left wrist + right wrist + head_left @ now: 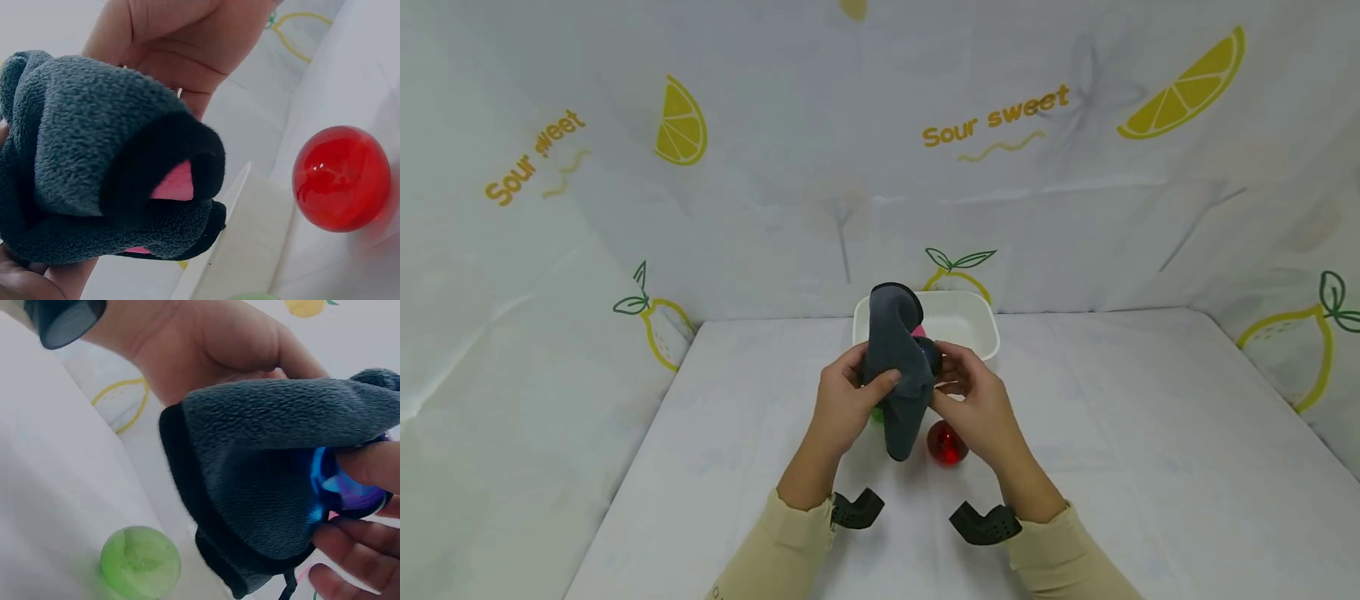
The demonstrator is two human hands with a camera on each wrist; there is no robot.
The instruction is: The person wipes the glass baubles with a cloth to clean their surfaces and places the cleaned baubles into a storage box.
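My left hand (842, 402) grips a dark grey fleecy cloth (895, 342) with black edging, thumb on the front and the other fingers behind it. A fold of the cloth lies against a shiny blue ball (350, 487), which my right hand (979, 404) holds in its fingertips. Between the folds a pink patch (175, 182) shows. Below the hands, a clear red ball (947, 443) rests on the table near the right wrist. A green ball (140, 562) lies near the left hand, mostly hidden behind the cloth in the head view.
Behind the hands stands a white rectangular tray (988, 337) near the back of the table, partly covered by the cloth in the head view. A white sheet with lemon prints (760, 208) hangs behind the white table (1150, 433). Black mounts (985, 525) sit on both wrists.
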